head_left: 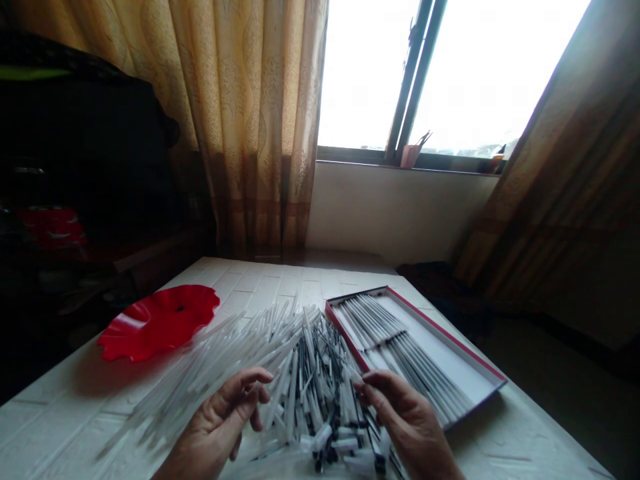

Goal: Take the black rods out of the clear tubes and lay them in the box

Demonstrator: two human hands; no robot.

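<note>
My left hand (220,417) hovers over the near left of a heap, fingers loosely curled and apart, with nothing visible in it. Across from it, my right hand (407,423) has thumb and forefinger pinched together. A thin, pale piece seems to show at those fingertips, too small to name. Between and beyond the hands lie many clear plastic pen tubes (215,360), mixed with dark-tipped pen refills (320,360). Several clear caps (345,445) are scattered at the near edge. Right of the heap, a shallow red-edged box (450,347) holds two rows of assembled-looking pens (430,377).
A red wavy-rimmed plate (160,320) rests on the left of the white brick-patterned table (45,407). Behind stand patterned curtains (260,120) and a window with a pink cup (411,155) on its sill. Dark furniture (150,253) is at the left.
</note>
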